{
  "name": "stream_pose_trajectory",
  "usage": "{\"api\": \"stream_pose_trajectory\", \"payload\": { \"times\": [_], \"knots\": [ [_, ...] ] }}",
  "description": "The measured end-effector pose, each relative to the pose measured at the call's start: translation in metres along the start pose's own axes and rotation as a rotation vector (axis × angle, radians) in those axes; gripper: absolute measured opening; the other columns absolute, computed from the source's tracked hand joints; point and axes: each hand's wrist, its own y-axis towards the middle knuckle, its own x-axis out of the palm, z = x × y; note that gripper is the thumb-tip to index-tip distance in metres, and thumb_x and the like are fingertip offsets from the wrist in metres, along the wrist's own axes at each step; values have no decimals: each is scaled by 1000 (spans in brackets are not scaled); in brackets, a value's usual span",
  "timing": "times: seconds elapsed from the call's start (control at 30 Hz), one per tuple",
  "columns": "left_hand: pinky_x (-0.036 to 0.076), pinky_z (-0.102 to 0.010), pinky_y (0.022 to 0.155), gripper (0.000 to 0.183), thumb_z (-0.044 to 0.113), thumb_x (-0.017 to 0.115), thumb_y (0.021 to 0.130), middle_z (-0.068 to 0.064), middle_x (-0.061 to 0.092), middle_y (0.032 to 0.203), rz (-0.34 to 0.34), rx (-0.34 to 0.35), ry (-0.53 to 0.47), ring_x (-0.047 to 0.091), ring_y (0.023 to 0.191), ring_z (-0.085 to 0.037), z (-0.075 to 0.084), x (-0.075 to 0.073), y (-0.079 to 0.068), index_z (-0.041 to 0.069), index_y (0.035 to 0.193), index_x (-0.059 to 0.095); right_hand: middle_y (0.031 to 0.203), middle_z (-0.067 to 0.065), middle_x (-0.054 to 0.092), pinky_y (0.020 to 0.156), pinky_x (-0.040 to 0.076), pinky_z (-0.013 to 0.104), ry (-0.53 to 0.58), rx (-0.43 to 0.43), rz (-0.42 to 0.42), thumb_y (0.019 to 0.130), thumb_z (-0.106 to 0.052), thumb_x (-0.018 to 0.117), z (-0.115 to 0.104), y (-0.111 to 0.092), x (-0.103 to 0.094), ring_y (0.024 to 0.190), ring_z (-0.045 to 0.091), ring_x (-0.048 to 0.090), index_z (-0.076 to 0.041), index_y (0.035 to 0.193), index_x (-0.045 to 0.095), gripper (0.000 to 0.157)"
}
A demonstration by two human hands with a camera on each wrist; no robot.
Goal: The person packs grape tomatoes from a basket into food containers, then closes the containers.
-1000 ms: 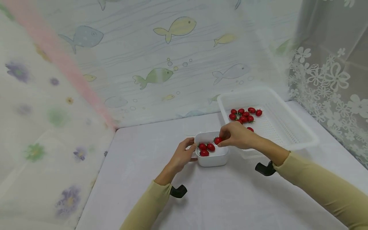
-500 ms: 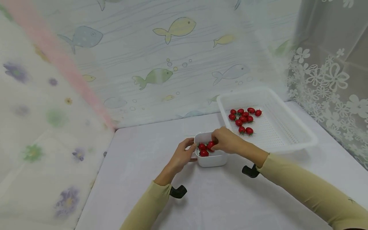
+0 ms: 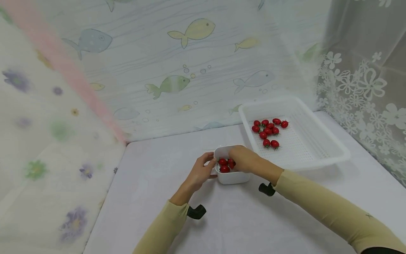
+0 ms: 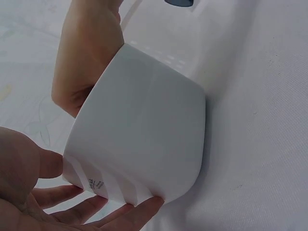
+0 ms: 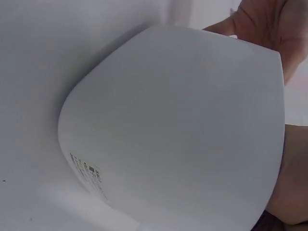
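A small white box (image 3: 234,178) stands on the table with several red cherry tomatoes (image 3: 225,169) inside. At its left side my left hand (image 3: 200,171) holds it; in the left wrist view the fingers spread round the outer wall and the thumb is at the rim. My right hand (image 3: 243,159) reaches down over the right rim into the box. Its fingertips are hidden by the box wall and the hand itself, so whether a tomato is between them cannot be seen. In the right wrist view the white wall fills most of the picture.
Behind and to the right stands a larger white perforated basket (image 3: 342,155), close to the box. Several more cherry tomatoes (image 3: 268,131) lie in its left part. A curtain with fish (image 3: 174,84) hangs behind the white-covered table (image 3: 152,176).
My right hand, which pinched a cherry tomato above the box's right rim, has moved left and down into the box. My left hand stays at the box's side.
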Motion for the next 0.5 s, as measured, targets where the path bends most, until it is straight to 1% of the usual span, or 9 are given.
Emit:
{"api": "stream_pose_trajectory", "payload": {
  "times": [0.07, 0.13, 0.23, 0.3, 0.37, 0.5],
  "knots": [
    [49, -56, 86, 42, 14, 42, 101, -24, 34, 143, 4, 1, -2, 36, 129, -44, -1, -1, 1, 0, 140, 37, 113, 5, 64, 87, 52, 41, -30, -2, -2, 68, 1, 81, 0, 2, 1, 99, 24, 59, -14, 123, 58, 61],
    [49, -56, 86, 41, 14, 43, 101, -23, 35, 142, 6, 1, -2, 36, 129, -43, -2, -1, 1, 1, 139, 38, 109, 5, 65, 86, 52, 41, -59, -2, -11, 68, 1, 81, -1, 4, 1, 95, 22, 59, -14, 121, 59, 59],
    [48, -57, 86, 40, 14, 43, 101, -22, 35, 142, 3, 3, -2, 36, 129, -42, -2, -1, 2, 1, 139, 39, 103, 5, 66, 80, 53, 39, -108, 7, -39, 68, 2, 80, -2, 8, 1, 85, 21, 58, -15, 118, 58, 57],
    [48, -57, 87, 41, 14, 43, 101, -23, 35, 142, -2, 4, -1, 35, 130, -42, -2, -1, 2, 1, 139, 38, 102, 5, 66, 76, 53, 38, -130, 26, -62, 68, 2, 80, -2, 9, 1, 82, 20, 57, -15, 119, 58, 59],
    [48, -57, 87, 41, 14, 42, 101, -23, 34, 143, -1, 4, 1, 36, 129, -42, -2, -1, 2, 0, 139, 37, 101, 5, 67, 74, 53, 38, -149, 47, -82, 67, 2, 80, -2, 11, 1, 79, 19, 57, -15, 120, 58, 60],
    [49, -56, 87, 42, 14, 42, 101, -24, 34, 143, 3, 1, 6, 37, 129, -42, -1, 0, 1, 0, 140, 37, 99, 5, 68, 76, 53, 38, -159, 72, -101, 68, 2, 79, -1, 12, 2, 80, 18, 57, -13, 123, 58, 61]
  ]
}}
